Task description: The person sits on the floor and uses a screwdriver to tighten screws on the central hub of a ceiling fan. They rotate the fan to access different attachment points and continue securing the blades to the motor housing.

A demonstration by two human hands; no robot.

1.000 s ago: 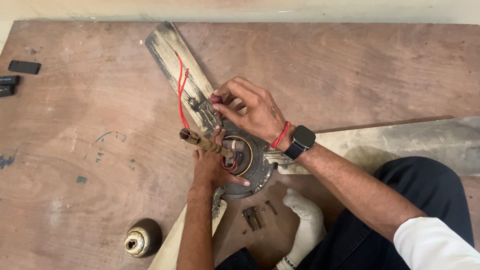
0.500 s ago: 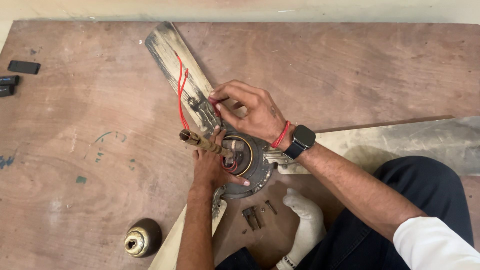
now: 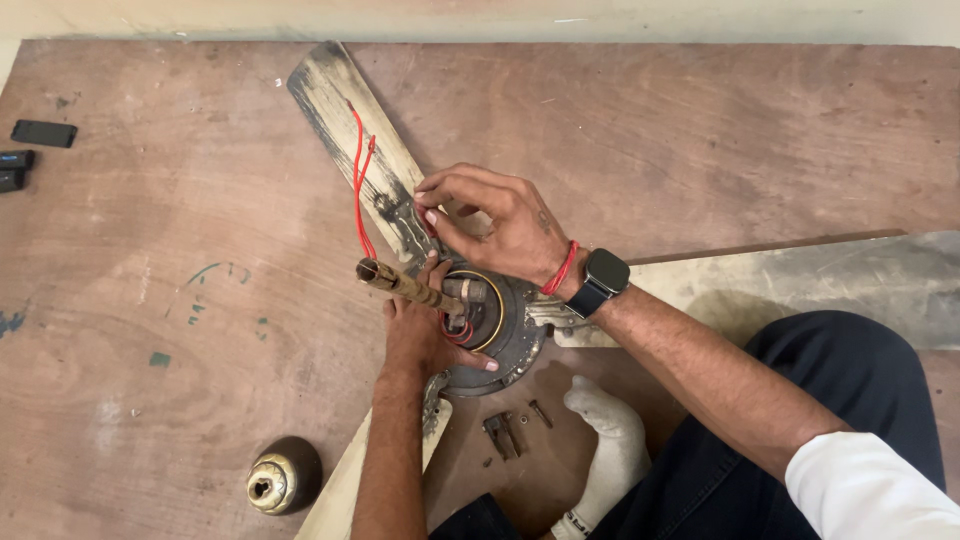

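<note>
**Two hands at the hub of a dismantled ceiling fan**

A ceiling fan motor hub point(image 3: 495, 325) lies on a brown plywood floor point(image 3: 200, 250), with dusty blades spreading from it. One blade point(image 3: 345, 120) runs up and left; a second point(image 3: 800, 285) runs right and is cut off by the frame edge; a third point(image 3: 340, 490) runs down and left, largely hidden under the left forearm.

The left hand point(image 3: 420, 335) rests against the hub's left side, fingers spread flat over it rather than closed; its palm side is hidden. A brass-coloured down-rod point(image 3: 405, 285) sticks out of the hub toward the left, just above that hand. Red wires point(image 3: 358, 170) run from the rod's end up along the upper blade.

The right hand point(image 3: 490, 225), wearing a black smartwatch point(image 3: 603, 277) and a red thread, sits where the upper blade meets the hub. Its fingertips are pinched narrowly together, but whatever they pinch is too small to make out.

Small screws and a bracket point(image 3: 505, 432) lie below the hub, beside a white-socked foot point(image 3: 610, 440). A brass canopy cup point(image 3: 275, 482) stands apart at lower left. Dark small objects point(image 3: 42, 133) sit at the far left edge, one partly cut off.
</note>
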